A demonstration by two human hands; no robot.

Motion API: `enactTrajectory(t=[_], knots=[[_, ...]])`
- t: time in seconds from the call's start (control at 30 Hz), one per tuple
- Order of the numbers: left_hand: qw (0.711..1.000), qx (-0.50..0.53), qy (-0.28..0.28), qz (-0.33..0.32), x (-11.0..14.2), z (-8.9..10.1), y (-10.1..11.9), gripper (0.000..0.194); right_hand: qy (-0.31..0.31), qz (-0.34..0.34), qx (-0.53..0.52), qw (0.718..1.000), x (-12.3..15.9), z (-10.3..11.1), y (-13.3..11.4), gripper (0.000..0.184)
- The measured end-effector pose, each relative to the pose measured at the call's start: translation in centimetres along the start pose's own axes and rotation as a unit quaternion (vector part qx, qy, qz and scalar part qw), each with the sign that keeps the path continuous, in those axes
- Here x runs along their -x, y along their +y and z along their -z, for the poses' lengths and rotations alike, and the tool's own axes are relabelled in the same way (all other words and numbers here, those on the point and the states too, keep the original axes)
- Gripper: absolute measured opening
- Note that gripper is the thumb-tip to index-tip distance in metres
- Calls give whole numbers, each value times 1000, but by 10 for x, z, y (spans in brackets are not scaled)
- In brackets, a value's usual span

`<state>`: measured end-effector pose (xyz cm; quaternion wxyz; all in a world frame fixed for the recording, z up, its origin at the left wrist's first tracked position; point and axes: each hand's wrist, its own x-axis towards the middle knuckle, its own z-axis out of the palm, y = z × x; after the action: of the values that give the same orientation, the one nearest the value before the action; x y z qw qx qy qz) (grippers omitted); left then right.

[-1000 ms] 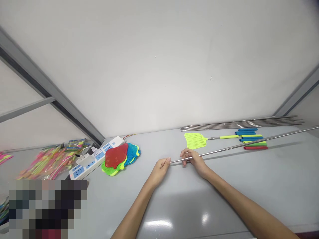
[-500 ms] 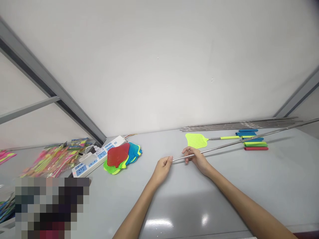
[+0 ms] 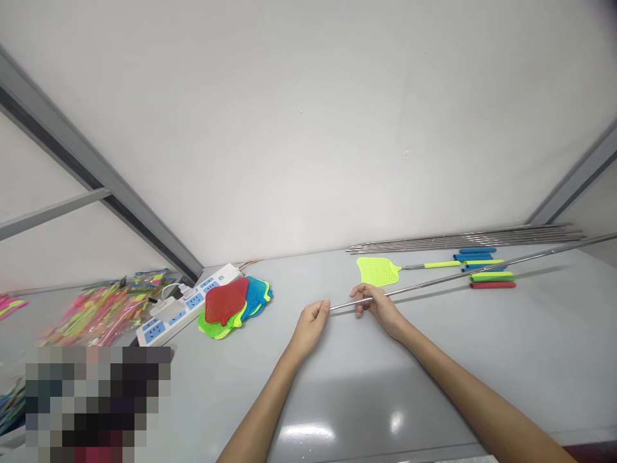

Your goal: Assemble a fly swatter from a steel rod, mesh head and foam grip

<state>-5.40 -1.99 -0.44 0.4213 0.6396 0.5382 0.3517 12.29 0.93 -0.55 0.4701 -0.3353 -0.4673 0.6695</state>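
A long, thin metal telescopic rod (image 3: 434, 281) slants across the table, running out past the right edge of the view. Its narrow end is pinched between the thumb and fingers of my left hand (image 3: 310, 326). Farther along it, my right hand (image 3: 380, 308) has loosely curled fingers around the rod. Just beyond my right hand lies a yellow-green fly swatter (image 3: 378, 271) with a metal shaft and a yellow grip (image 3: 441, 264). Behind the rod sit several foam grip sleeves in blue, green and red, such as the red sleeve (image 3: 492, 285).
Several metal rods (image 3: 463, 242) lie along the wall. To the left, a pile of swatter heads has a red one (image 3: 226, 302) on top, against a white power strip (image 3: 166, 326). Bagged colourful goods (image 3: 103, 307) lie farther left, near a blurred-out patch.
The whole view has shifted slightly. Both hands keep their places on the rod, whose far part sits a little lower in view.
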Motion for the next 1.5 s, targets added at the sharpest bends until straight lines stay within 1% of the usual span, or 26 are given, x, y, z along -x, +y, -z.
enactTrajectory(t=[0.73,1.2,1.5], knots=[[1000,-15,13,-3,0,1,0,40,13,1,-3,1000,0,-3,-1,23],[1000,-17,9,-4,0,2,0,40,19,-2,0,1000,0,-3,-1,23],[1000,-19,21,-2,1,0,3,41,22,-5,6,1000,1,-4,-4,23]])
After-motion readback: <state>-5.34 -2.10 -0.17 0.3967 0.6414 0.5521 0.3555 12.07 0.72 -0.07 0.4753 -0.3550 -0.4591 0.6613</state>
